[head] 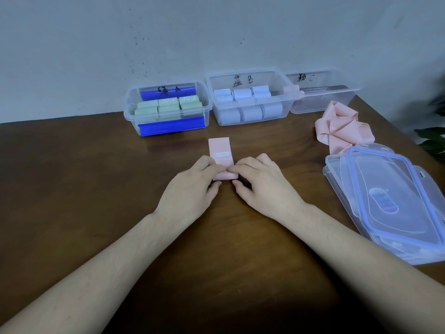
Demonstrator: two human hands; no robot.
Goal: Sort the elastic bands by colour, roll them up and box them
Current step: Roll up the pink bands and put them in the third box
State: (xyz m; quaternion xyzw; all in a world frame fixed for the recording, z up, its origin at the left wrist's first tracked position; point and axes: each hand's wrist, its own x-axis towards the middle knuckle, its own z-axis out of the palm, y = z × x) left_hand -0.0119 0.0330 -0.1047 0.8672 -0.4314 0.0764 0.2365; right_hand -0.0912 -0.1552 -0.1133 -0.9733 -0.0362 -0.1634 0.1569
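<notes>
Pink band [221,153] lies mid-table [96,189], near end rolled into a tight coil, flat tail with a white label pointing toward the boxes. Left hand [192,186] and right hand [260,186] both pinch the coil.

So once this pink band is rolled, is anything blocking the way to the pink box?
Nothing visible blocks it. The pink band lies mid-table; the pink box stands open at the back right, with loose pink bands in front of it, easily passed over.

Table [96,189] with boxes [250,100], lids [385,201], bands [342,126]
</notes>
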